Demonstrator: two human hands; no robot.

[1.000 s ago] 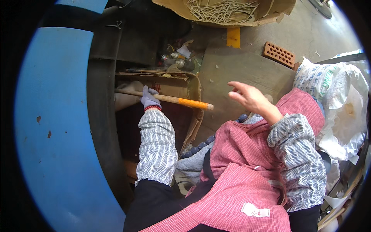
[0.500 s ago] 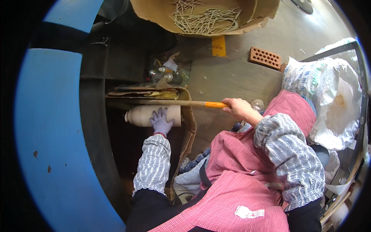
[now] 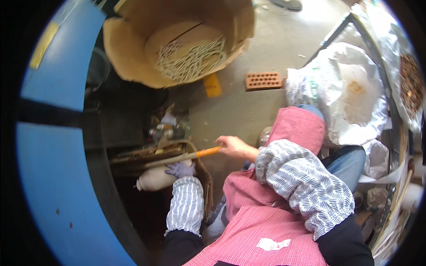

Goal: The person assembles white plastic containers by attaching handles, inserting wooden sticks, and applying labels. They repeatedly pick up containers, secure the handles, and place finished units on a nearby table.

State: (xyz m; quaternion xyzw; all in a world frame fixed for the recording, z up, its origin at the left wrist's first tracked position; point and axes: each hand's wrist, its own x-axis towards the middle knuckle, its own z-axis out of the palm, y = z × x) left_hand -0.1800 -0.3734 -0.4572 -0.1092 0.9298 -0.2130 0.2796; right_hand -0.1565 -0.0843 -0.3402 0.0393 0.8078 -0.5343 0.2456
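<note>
Left hand, in a pale purple glove, lies on the wider end of a pale bottle, fingers spread over its side, not wrapped round. Bottle is on its side at about 8 o'clock from view centre, neck pointing to 8, inside a torn cardboard box. Right hand, bare, just below centre, has its fingers closed round the orange end of a wooden stick; stick slopes off toward 8 o'clock, along the bottle's 12 o'clock side, contact unclear. Cans sit near the box at its 12 o'clock. Large cardboard container at 11 o'clock holds thin pale rods. Perforated brick on the floor, 1 to 2 o'clock; white sack at 3.
</note>
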